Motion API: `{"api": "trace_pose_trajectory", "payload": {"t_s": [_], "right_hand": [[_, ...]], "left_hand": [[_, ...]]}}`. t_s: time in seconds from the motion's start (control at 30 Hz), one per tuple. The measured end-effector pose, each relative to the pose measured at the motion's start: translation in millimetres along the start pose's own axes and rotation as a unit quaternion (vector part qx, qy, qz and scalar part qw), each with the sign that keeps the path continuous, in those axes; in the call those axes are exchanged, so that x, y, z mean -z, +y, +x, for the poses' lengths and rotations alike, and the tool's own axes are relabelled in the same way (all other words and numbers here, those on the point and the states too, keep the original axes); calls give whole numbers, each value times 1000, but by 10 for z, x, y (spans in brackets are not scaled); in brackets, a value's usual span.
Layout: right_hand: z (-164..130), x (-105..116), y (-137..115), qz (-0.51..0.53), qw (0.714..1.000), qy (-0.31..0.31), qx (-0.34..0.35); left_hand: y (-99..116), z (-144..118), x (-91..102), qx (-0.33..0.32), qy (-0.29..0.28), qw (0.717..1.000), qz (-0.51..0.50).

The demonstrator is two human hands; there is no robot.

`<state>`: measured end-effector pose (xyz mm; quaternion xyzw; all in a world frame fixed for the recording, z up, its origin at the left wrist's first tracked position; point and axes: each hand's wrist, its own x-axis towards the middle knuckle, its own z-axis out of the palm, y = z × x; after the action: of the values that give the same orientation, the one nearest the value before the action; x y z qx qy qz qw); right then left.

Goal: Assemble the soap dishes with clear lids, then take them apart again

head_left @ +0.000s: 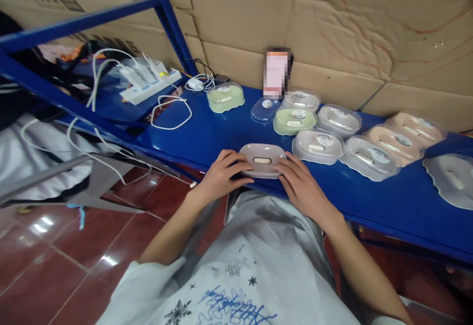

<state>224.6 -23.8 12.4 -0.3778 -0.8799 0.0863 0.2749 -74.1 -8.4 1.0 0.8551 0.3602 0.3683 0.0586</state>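
The blue tabletop (221, 137) is showing as painted metal, smooth and glossy, catching pale reflections. The soap case (262, 160) under both hands is looking like matt, smooth plastic, while the cases (369, 157) beside it are wearing clear, shiny plastic lids. The cardboard (332, 24) behind is appearing matt, creased and rough. The red floor tiles (48, 261) are gleaming.

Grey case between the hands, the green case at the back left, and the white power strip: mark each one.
Grey case (263, 159), head view, top face by its oval slot.
Green case (225, 97), head view, middle of its lid.
White power strip (148, 87), head view, on its long body.
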Motion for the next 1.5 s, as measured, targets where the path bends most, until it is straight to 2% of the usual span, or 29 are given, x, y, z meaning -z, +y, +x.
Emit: {"api": "trace_pose_trajectory", "payload": {"t_s": [0.07, 0.13, 0.23, 0.27, 0.37, 0.47, 0.57, 0.67, 0.73, 0.83, 0.9, 1.03, 1.23, 1.37, 1.5], "right_hand": [[9, -11, -5, -13, 1000, -7, -5], [19, -24, -25, -32, 999, -7, -12], [23, -41, -59, -61, 998, -4, -16], [19, -46, -67, -70, 997, -2, -15], [-2, -51, -79, -88, 996, 5, -12], [-26, -46, -80, -94, 995, 7, -14], [-38, -40, -80, -82, 996, -1, -19], [-37, -40, -76, -56, 998, 5, -28], [-30, -41, -68, -35, 998, 37, -41], [-13, -38, -47, -16, 995, 86, -46], [-2, -37, -28, -14, 997, 73, -34], [3, -41, 5, -2, 999, 9, -31], [-4, -28, -5, 33, 997, 10, -64], [-25, -14, 0, 58, 994, 4, -95], [-15, -39, 22, 39, 995, 16, -89]], "left_hand": [[-45, 62, 47, 21, -16, 999, -32], [-133, 234, 83, 60, -11, 997, -47], [-321, 721, 41, 129, 1, 992, 4], [-387, 920, -6, 143, -19, 989, 46], [-556, 1468, -208, 193, -140, 964, 119], [-656, 1734, -359, 229, -166, 951, 124], [-662, 1647, -304, 246, -137, 952, 122], [-553, 1311, -58, 228, -118, 962, 93], [-418, 1032, 113, 184, -125, 974, 44], [-180, 658, 209, 56, -127, 988, -73], [-57, 490, 146, 2, -123, 988, -96], [32, 357, -64, -14, -101, 993, -62], [35, 334, -163, 35, -79, 996, -38], [49, 337, -213, 57, -42, 996, -51], [71, 383, -252, 63, -39, 997, -39]]}}
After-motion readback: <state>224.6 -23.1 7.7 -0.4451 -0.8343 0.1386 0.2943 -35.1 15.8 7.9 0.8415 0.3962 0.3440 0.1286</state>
